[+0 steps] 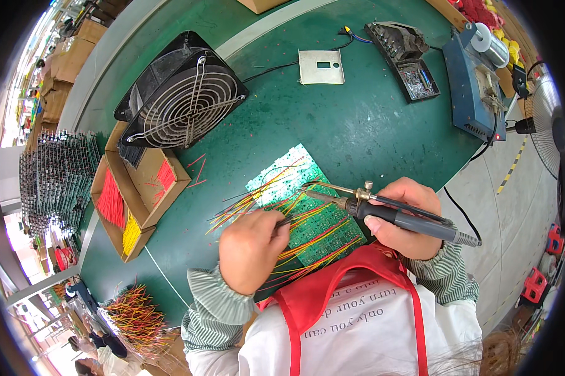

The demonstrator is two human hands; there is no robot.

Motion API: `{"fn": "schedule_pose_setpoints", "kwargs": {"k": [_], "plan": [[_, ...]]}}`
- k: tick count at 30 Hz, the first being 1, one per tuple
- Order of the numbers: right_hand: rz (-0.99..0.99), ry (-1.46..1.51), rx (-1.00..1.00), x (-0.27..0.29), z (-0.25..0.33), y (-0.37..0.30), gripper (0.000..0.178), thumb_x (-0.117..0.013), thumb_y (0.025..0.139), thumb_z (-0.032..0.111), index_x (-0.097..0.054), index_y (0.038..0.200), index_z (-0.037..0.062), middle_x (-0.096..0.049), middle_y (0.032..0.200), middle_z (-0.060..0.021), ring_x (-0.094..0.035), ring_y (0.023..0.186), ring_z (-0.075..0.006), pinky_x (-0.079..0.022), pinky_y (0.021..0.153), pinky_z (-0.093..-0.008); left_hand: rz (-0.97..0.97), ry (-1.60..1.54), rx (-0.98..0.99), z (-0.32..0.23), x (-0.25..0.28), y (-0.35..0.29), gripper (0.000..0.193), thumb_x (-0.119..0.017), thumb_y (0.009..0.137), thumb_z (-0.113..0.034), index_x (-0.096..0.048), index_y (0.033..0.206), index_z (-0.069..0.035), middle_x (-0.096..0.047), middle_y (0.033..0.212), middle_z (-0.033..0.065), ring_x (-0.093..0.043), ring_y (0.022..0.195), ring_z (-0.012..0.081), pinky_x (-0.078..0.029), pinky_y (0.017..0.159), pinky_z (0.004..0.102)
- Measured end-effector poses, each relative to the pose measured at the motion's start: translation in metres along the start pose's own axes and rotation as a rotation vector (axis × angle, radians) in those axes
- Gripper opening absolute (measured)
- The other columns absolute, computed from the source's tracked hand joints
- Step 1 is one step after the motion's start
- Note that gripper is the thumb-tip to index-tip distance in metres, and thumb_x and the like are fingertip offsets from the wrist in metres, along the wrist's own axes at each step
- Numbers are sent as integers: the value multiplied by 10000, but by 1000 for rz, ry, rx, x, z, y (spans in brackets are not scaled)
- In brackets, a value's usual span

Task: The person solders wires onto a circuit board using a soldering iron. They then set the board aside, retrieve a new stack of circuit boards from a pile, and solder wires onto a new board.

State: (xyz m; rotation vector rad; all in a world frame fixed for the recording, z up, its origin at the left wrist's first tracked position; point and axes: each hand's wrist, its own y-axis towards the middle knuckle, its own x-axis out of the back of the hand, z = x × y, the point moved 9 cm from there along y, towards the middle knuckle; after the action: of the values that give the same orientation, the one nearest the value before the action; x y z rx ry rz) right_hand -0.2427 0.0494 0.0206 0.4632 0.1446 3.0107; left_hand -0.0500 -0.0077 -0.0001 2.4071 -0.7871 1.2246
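My right hand (414,216) is wrapped round a dark-handled soldering iron (398,216) with a thin solder feed tube along its top. Its tip points left, over the upper part of a green circuit board panel (314,233). Red, yellow and black wires (295,250) run from the panel toward the left in several rows. My left hand (251,250) is closed at the panel's left edge, thumb and fingers pinched on dark wires (284,222). The exact contact at the iron's tip is too small to make out.
A black fan with a wire guard (191,106) stands at the upper left, beside a cardboard tray (146,216) of red and yellow wires. A blue solder feeder (467,88) with a spool, a dark open box (414,78) and a pale plate (321,67) lie farther back.
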Motion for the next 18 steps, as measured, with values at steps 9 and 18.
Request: {"fn": "schedule_pose_setpoints", "kwargs": {"k": [9, 18], "plan": [[31, 43, -69, -3, -7, -4, 199, -712, 737, 96, -571, 860, 27, -639, 681, -59, -619, 573, -124, -467, 530, -253, -64, -54, 187, 32, 6, -4, 100, -662, 757, -97, -612, 779, -13, -609, 718, 133, -580, 605, 302, -463, 563, 366], [92, 123, -132, -30, -16, 7, 171, -711, 729, 98, -582, 810, 20, -619, 637, -37, -594, 557, -93, -453, 509, -246, 137, -182, 269, 49, 0, 0, 165, -669, 787, -138, -638, 839, 15, -600, 726, 135, -576, 600, 261, -449, 566, 338]]}}
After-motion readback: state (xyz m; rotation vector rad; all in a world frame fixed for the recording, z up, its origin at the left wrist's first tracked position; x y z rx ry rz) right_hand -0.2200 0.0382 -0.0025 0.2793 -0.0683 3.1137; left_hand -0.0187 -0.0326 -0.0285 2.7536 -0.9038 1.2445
